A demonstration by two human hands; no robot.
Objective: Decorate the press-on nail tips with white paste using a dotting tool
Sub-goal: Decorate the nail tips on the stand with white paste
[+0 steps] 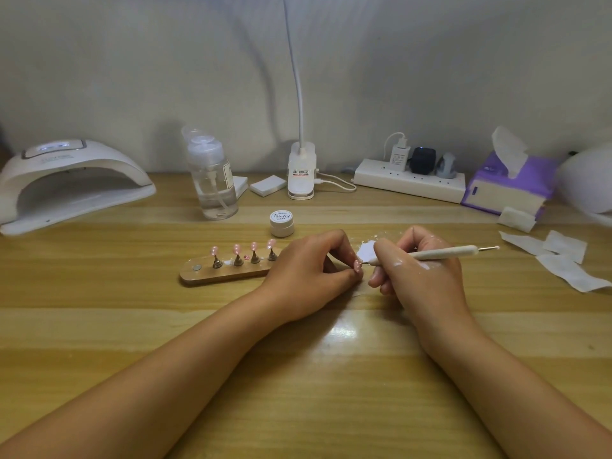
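Standing next to the desk, here's how it looks. The left hand [311,270] is pinching one pink nail tip [357,265] in its fingertips rather than leaving it on a stand, I'd guess so it can be tilted toward the tool. The right hand [420,271] grips the dotting tool [443,252] like a pen, with the working end right at that tip; can't tell if it's actually touching. The white paste [367,251] is a blob on the table just behind both hands, handy for reloading. Four more tips [236,249] stand upright on the wooden holder [212,276] to the left, probably parked out of smudge range. The paste jar [282,222] sits lidded further back.
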